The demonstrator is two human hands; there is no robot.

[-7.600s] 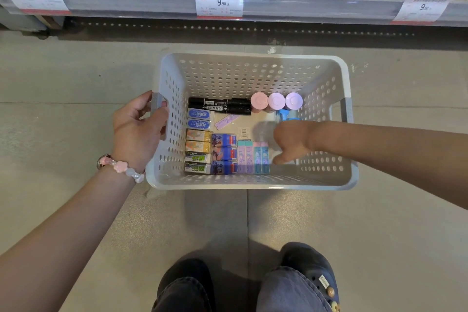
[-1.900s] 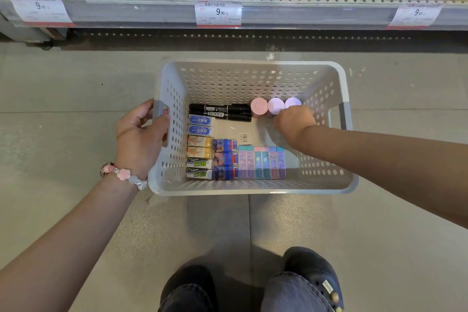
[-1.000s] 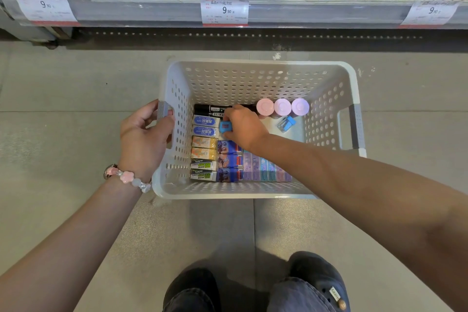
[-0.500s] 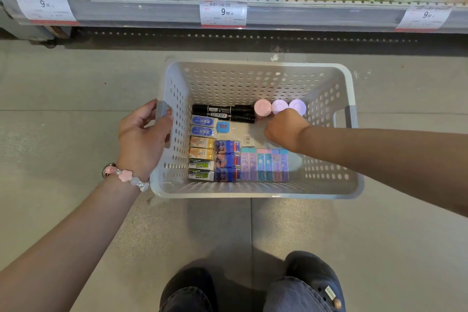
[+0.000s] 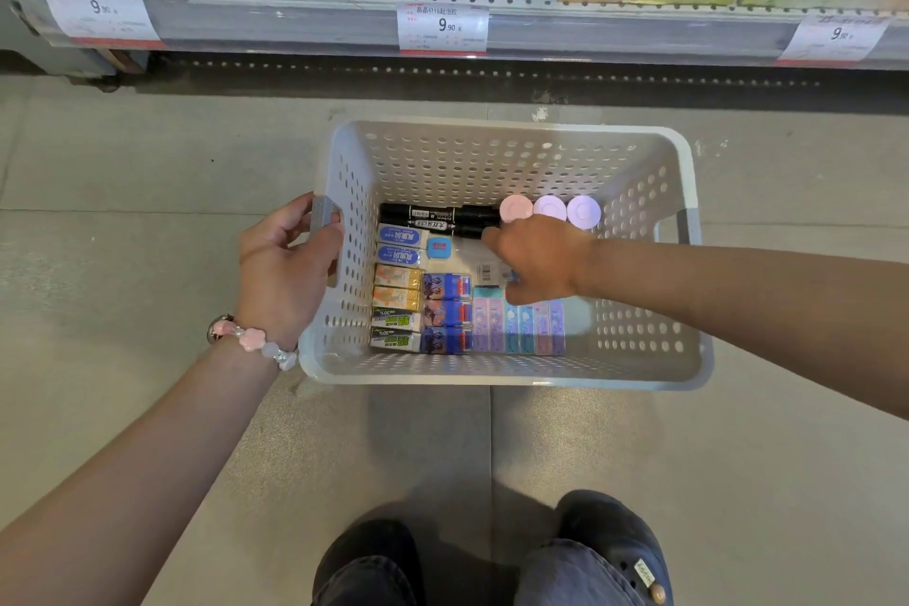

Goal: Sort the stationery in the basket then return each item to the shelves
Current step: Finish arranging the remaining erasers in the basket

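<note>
Your left hand (image 5: 287, 272) is clamped on the basket's (image 5: 497, 373) left handle; your right hand (image 5: 538, 258) reaches inside it above the erasers (image 5: 516, 327), grip hidden.

Left hand (image 5: 287, 271) clamps the near-left handle of the basket (image 5: 492, 153), thumb outside, fingers (image 5: 330, 239) curled through the slot — forearm bare, beaded bracelet at the wrist. Right hand (image 5: 538, 258) reaches down inside the basket, knuckles up, fingers curled — their grip hidden
</note>
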